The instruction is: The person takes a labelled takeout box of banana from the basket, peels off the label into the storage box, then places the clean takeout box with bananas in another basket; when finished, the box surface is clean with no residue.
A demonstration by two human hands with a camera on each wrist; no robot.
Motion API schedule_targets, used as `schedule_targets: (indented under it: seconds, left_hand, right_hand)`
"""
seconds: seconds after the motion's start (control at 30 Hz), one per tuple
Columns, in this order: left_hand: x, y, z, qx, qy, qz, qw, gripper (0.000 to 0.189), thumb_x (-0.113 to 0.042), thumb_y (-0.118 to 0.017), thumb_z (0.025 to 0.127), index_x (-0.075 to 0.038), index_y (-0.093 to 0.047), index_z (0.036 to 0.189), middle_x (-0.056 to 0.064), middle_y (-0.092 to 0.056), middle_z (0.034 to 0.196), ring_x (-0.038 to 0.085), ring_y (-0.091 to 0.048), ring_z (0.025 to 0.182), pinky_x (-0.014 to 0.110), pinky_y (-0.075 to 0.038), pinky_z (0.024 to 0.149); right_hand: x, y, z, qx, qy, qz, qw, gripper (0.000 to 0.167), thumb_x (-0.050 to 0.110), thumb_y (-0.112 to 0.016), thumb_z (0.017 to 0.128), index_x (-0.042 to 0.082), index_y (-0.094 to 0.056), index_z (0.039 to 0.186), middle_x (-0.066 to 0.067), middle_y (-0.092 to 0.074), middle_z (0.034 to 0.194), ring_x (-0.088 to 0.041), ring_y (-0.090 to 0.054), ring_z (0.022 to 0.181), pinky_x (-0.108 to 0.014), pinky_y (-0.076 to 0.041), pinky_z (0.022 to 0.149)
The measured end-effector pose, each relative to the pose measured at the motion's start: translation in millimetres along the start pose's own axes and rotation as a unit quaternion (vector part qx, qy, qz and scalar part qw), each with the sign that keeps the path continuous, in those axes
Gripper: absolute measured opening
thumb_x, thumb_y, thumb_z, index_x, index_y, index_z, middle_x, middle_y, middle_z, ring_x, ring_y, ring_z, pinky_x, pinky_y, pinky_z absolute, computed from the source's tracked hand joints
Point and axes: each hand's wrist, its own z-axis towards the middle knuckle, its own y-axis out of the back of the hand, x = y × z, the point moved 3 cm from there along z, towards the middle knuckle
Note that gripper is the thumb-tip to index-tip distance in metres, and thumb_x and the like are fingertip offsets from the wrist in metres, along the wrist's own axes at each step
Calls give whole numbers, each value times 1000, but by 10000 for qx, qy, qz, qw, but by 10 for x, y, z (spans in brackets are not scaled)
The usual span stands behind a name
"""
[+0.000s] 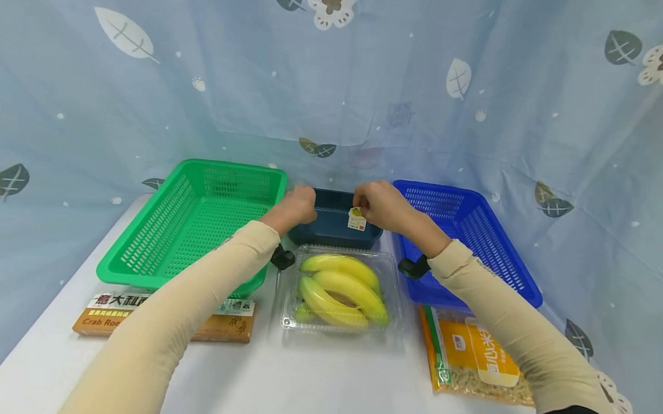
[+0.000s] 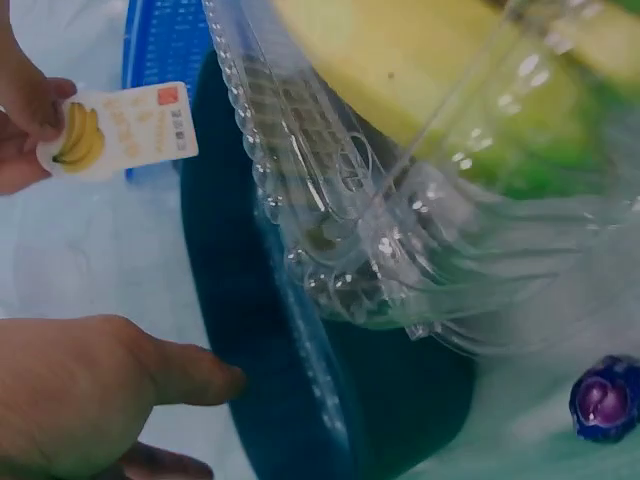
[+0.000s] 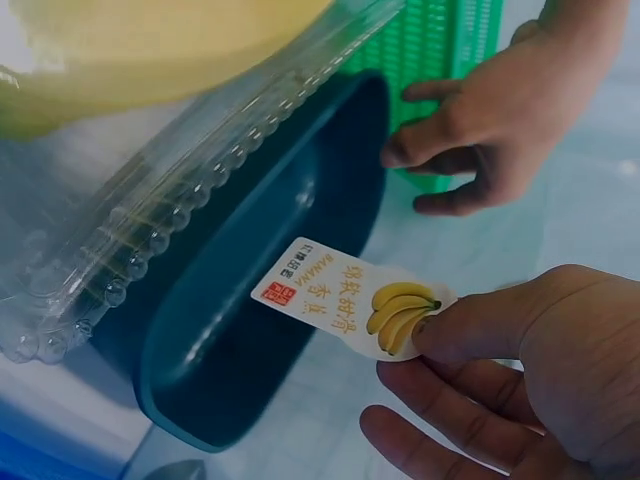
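Between the thumb and fingers of my right hand [image 1: 385, 206] a small white banana card [image 3: 330, 290] is pinched; it bears printed bananas and writing. The card hangs over the right part of a dark blue tray [image 1: 330, 236]. At the tray's left end is my left hand [image 1: 294, 210], holding nothing. In the left wrist view its extended finger [image 2: 195, 375] overlaps the tray's edge; whether it touches cannot be told. Nearer to me, a clear plastic box [image 1: 390, 294] holds several yellow bananas [image 1: 342, 289], greenish at the ends.
A green basket [image 1: 194, 226] stands left of the tray and a blue basket [image 1: 494, 249] right of it. In front of them lie a brown flat package [image 1: 223, 330] and an orange-and-clear food bag [image 1: 469, 358]. A patterned blue curtain [image 1: 336, 79] hangs behind the white table [image 1: 303, 383].
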Motion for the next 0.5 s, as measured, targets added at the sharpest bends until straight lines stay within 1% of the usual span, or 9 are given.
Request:
schedule_targets:
  seconds: [0.07, 0.1, 0.17, 0.23, 0.3, 0.37, 0.43, 0.5]
  left_hand:
    - [6, -48, 64, 132, 108, 96, 9998, 16, -17, -58, 101, -3, -65, 106, 14, -57, 112, 20, -50, 72, 35, -45, 63]
    - [13, -70, 92, 194, 156, 150, 9996, 19, -18, -58, 101, -3, -66, 108, 14, -57, 115, 21, -50, 74, 35, -45, 65]
    - [29, -113, 139, 313, 215, 239, 9990, 21, -18, -56, 102, -3, -65, 114, 14, -57, 118, 21, -51, 78, 36, -45, 69]
    - [40, -146, 176, 362, 249, 365, 9984, 22, -17, -56, 102, -3, -65, 116, 14, -57, 116, 22, -52, 81, 36, -45, 71]
    - [47, -167, 208, 305, 267, 381, 9985, 20, -12, -55, 102, -2, -65, 116, 14, -57, 113, 22, -53, 82, 35, -46, 70]
    - [45, -176, 235, 146, 271, 335, 9990, 17, -8, -56, 101, -2, -66, 113, 14, -57, 109, 22, -54, 82, 35, -46, 68]
    - [38, -176, 260, 3, 298, 254, 9992, 15, -5, -56, 100, -2, -67, 110, 13, -59, 104, 22, -54, 79, 34, -45, 65]
    - [33, -179, 281, -67, 324, 144, 9993, 14, -4, -56, 100, -3, -67, 108, 12, -61, 97, 21, -54, 74, 33, -45, 61]
  right_hand:
    - [-48, -67, 53, 79, -49, 8, 10000, 19, -10, -59, 88, 1, -73, 97, -10, -69, 90, -22, -62, 74, -37, -55, 69]
    - [-69, -97, 82, 132, -77, 8, 9999, 20, -10, -58, 88, 0, -73, 98, -11, -69, 91, -22, -62, 74, -37, -55, 69]
    - [-112, -152, 140, 245, -142, -11, 9996, 20, -10, -57, 88, 0, -73, 98, -12, -70, 93, -23, -63, 75, -37, -55, 70]
    - [-162, -200, 198, 349, -214, -40, 9992, 20, -9, -57, 88, -1, -73, 99, -13, -70, 95, -25, -64, 76, -38, -56, 71]
    - [-225, -242, 259, 426, -314, -91, 9986, 19, -8, -59, 89, -1, -73, 99, -14, -70, 96, -26, -66, 78, -39, -57, 71]
    - [-297, -282, 318, 508, -428, -127, 9977, 16, -7, -61, 89, 0, -73, 98, -14, -70, 96, -27, -66, 80, -39, -57, 72]
    - [-372, -325, 376, 584, -534, -161, 9967, 14, -5, -63, 89, 1, -73, 97, -13, -70, 96, -28, -66, 83, -40, -57, 73]
    - [-448, -370, 425, 665, -663, -142, 9955, 12, -4, -65, 89, 2, -73, 96, -13, -69, 96, -29, -66, 86, -41, -57, 74]
